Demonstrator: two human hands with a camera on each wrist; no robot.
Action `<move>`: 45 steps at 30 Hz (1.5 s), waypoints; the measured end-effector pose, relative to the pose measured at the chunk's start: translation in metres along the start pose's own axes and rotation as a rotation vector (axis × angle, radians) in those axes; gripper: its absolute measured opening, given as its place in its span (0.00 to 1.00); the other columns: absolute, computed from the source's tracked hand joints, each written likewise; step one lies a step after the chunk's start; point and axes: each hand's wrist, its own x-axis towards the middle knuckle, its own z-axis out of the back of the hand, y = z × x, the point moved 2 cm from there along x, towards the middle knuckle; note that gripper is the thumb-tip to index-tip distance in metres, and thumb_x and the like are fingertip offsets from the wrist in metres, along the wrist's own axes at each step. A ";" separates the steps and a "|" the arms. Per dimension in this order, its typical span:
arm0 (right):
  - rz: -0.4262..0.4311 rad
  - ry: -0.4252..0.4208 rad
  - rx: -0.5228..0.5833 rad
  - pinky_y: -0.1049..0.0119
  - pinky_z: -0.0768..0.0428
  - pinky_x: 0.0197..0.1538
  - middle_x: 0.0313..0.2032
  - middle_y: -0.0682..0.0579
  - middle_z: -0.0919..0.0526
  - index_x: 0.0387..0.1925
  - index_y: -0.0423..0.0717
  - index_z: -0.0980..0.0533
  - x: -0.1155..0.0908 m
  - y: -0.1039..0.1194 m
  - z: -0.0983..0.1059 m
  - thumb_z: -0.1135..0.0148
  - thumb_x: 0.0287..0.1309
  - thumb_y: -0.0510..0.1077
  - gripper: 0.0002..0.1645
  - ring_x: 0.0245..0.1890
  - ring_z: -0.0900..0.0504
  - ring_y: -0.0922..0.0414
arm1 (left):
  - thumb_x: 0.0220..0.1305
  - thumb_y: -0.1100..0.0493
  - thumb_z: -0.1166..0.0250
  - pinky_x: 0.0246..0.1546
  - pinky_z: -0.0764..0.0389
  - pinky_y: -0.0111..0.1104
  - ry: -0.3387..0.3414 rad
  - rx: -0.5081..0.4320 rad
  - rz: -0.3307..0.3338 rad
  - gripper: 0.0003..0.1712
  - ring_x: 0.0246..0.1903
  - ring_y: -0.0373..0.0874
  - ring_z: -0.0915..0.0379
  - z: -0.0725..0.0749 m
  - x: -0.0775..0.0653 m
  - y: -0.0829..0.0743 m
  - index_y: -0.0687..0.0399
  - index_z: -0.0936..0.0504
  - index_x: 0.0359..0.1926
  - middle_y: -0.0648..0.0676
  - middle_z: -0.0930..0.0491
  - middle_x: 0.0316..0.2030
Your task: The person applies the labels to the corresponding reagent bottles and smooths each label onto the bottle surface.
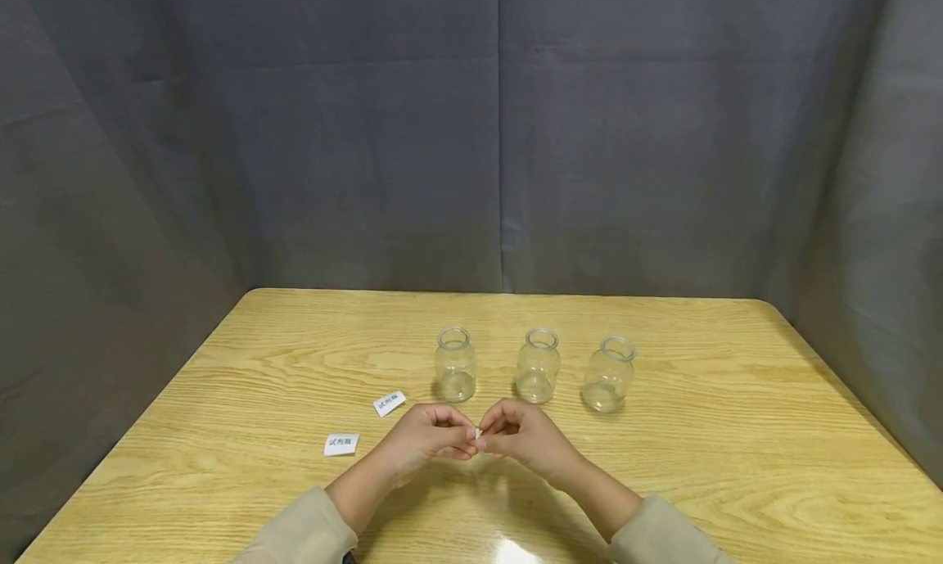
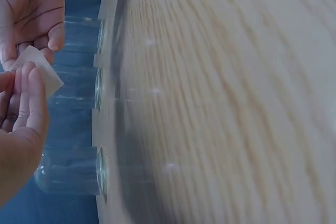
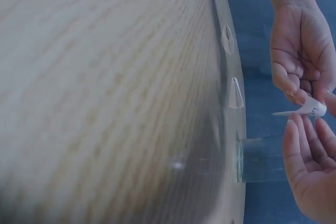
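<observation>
The head camera is looking forward and down across the yellow wood-grain worktop (image 1: pixel 221 417) — both wrist cameras, nearer and sideways-turned, are sharing the bent white paper label (image 2: pixel 46 72).

The jars (image 1: pixel 537 373) look like smooth, shiny glass, and the table (image 1: pixel 737 433) like glossy, grained wood. The labels (image 1: pixel 342 449) seem matt paper; the curtain (image 1: pixel 368 155) and sleeves (image 1: pixel 305 531) strike me as dull cloth.

Fingers (image 3: pixel 293 150) of the left hand (image 3: pixel 303 51) and right hand (image 3: pixel 316 179) pinch a white label (image 3: pixel 315 108) near a jar (image 3: pixel 262 159).
</observation>
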 end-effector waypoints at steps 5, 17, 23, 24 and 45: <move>0.011 0.009 -0.019 0.64 0.25 0.34 0.27 0.50 0.26 0.33 0.33 0.30 0.000 -0.002 -0.002 0.39 0.48 0.39 0.13 0.27 0.27 0.59 | 0.54 0.66 0.41 0.37 0.24 0.37 0.004 0.009 -0.009 0.10 0.29 0.43 0.24 -0.002 0.000 0.001 0.74 0.26 0.32 0.57 0.21 0.27; 0.010 0.018 -0.001 0.57 0.24 0.36 0.26 0.49 0.26 0.33 0.32 0.30 -0.001 -0.002 -0.005 0.45 0.49 0.33 0.08 0.28 0.26 0.54 | 0.54 0.68 0.43 0.36 0.24 0.37 0.002 0.059 -0.005 0.09 0.28 0.43 0.25 -0.002 -0.001 0.004 0.75 0.27 0.32 0.58 0.22 0.28; 0.007 0.016 0.014 0.58 0.23 0.35 0.25 0.48 0.26 0.33 0.31 0.30 -0.002 0.000 -0.006 0.45 0.48 0.33 0.09 0.28 0.26 0.52 | 0.53 0.67 0.43 0.36 0.24 0.37 0.016 0.082 -0.002 0.09 0.28 0.43 0.25 -0.001 -0.001 0.003 0.74 0.26 0.32 0.56 0.22 0.27; 0.010 0.017 0.018 0.58 0.23 0.35 0.25 0.48 0.25 0.34 0.31 0.30 -0.002 0.000 -0.006 0.45 0.48 0.33 0.09 0.28 0.26 0.52 | 0.53 0.67 0.42 0.36 0.24 0.37 0.016 0.084 -0.001 0.09 0.28 0.43 0.25 0.000 -0.001 0.003 0.74 0.26 0.32 0.56 0.22 0.27; -0.030 -0.045 -0.019 0.59 0.24 0.33 0.22 0.50 0.27 0.26 0.30 0.32 -0.004 0.012 -0.007 0.50 0.47 0.28 0.02 0.25 0.26 0.54 | 0.52 0.68 0.44 0.37 0.24 0.37 -0.052 0.084 0.026 0.08 0.28 0.42 0.26 0.003 0.002 0.010 0.73 0.28 0.32 0.54 0.25 0.28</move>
